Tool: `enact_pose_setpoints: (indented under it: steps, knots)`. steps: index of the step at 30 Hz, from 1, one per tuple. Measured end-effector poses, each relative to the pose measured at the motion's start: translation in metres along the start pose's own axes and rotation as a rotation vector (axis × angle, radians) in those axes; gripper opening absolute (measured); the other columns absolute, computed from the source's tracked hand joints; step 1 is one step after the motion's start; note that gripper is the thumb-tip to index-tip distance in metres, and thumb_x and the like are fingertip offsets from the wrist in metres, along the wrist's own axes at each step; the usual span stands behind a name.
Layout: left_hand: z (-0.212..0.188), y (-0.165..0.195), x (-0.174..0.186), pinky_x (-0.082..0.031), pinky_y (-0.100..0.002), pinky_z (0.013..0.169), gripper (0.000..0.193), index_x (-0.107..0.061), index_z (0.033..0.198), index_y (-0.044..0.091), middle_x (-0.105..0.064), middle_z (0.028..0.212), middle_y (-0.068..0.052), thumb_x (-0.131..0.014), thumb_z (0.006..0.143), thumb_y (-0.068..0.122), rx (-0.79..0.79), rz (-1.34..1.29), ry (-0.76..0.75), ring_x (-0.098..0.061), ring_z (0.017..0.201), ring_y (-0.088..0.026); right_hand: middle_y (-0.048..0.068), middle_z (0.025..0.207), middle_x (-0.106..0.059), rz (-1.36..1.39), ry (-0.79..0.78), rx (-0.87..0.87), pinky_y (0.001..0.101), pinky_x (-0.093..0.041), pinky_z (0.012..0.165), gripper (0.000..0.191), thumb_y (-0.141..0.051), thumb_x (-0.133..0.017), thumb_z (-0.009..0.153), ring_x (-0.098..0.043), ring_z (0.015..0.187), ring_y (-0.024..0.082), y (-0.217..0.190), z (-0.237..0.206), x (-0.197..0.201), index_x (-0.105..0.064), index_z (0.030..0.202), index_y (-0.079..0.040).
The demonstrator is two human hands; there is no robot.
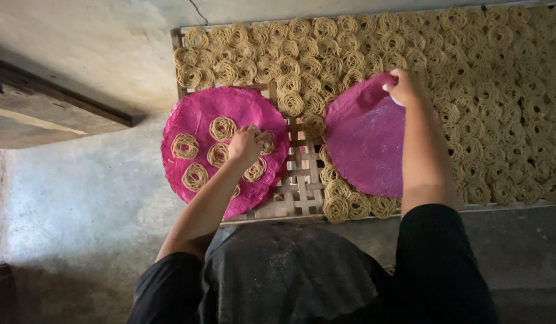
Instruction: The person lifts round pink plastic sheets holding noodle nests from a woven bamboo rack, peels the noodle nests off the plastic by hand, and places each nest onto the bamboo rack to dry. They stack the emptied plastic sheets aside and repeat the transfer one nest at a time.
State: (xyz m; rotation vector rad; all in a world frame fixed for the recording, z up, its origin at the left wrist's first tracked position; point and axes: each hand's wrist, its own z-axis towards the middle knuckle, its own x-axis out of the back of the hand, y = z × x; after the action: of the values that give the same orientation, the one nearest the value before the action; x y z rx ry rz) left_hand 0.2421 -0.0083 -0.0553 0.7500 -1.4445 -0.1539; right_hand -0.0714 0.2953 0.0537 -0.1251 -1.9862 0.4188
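Pink mat (pixel 362 144) edge pinched by right hand (pixel 405 87); left hand (pixel 245 146) on noodle coils (pixel 221 129).

The drying rack (pixel 299 186) is woven from pale, matt bamboo strips. On it, two magenta mats (pixel 365 141) look rough and fibrous. The noodle coils (pixel 470 90) appear dry, stringy and dull. Beside the rack, the concrete floor (pixel 68 210) is grainy.

Small home-style food-making yard or workshop. Woven bamboo drying rack (pixel 299 186) from 12 to 3 o'clock, packed with rows of pale coiled noodle rounds (pixel 470 90). Two pink round mats (pixel 194 117) on rack. Rough concrete floor (pixel 74 204) at 9 o'clock; weathered wooden plank (pixel 44 114) at 10 o'clock.
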Motion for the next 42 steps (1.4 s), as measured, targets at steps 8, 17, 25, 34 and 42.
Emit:
enact_pose_setpoints:
  steps: [8, 17, 25, 34, 42]
  knots:
    - [-0.013, 0.004, 0.009, -0.057, -0.048, 0.078, 0.021, -0.067, 0.106, 0.01, -0.072, 0.098, -0.013, -0.066, 0.093, 0.027, 0.148, -0.086, -0.164, -0.071, 0.087, -0.032, 0.012, 0.115, -0.058, 0.226, 0.774, 0.248, 0.0288, -0.059, 0.081, 0.025, -0.003, -0.044, 0.108, -0.063, 0.1, 0.017, 0.071, 0.013, 0.024, -0.05, 0.132, -0.005]
    - [-0.056, 0.072, 0.001, -0.057, -0.043, 0.083, 0.039, -0.067, 0.114, 0.002, -0.071, 0.108, -0.018, -0.078, 0.089, 0.03, -0.133, -0.283, -0.235, -0.071, 0.092, -0.03, 0.013, 0.114, -0.072, 1.449, -0.684, 0.418, 0.0366, -0.061, 0.091, 0.041, -0.031, -0.043, 0.112, -0.072, 0.106, 0.021, -0.022, -0.165, -0.201, -0.065, 0.13, -0.001]
    - [-0.084, -0.014, 0.006, -0.05, -0.045, 0.1, 0.06, -0.055, 0.134, 0.001, -0.055, 0.138, -0.019, -0.07, 0.082, 0.028, -0.265, 0.199, 0.078, -0.053, 0.126, -0.034, 0.004, 0.099, -0.073, 1.044, -0.155, 0.287, 0.0286, -0.054, 0.08, 0.026, -0.024, -0.065, 0.102, -0.067, 0.088, 0.014, -0.019, -0.147, -0.226, -0.072, 0.119, -0.006]
    - [-0.07, -0.05, -0.021, -0.046, -0.047, 0.106, 0.053, -0.054, 0.132, -0.002, -0.054, 0.133, -0.022, -0.071, 0.091, 0.027, -0.089, 0.143, -0.172, -0.051, 0.127, -0.039, 0.015, 0.09, -0.066, 0.229, 0.55, 0.532, 0.0464, -0.053, 0.072, 0.027, 0.0, -0.071, 0.082, -0.066, 0.083, 0.035, -0.031, -0.138, -0.23, -0.063, 0.107, -0.005]
    - [-0.059, -0.034, 0.0, -0.056, -0.049, 0.086, 0.039, -0.055, 0.12, 0.004, -0.068, 0.107, -0.019, -0.07, 0.088, 0.022, 0.003, -0.023, -0.271, -0.068, 0.1, -0.039, 0.019, 0.099, -0.063, 0.039, 0.773, 0.61, 0.0508, -0.051, 0.075, 0.044, 0.001, -0.07, 0.076, -0.061, 0.09, 0.041, -0.043, -0.164, -0.218, -0.057, 0.118, -0.004]
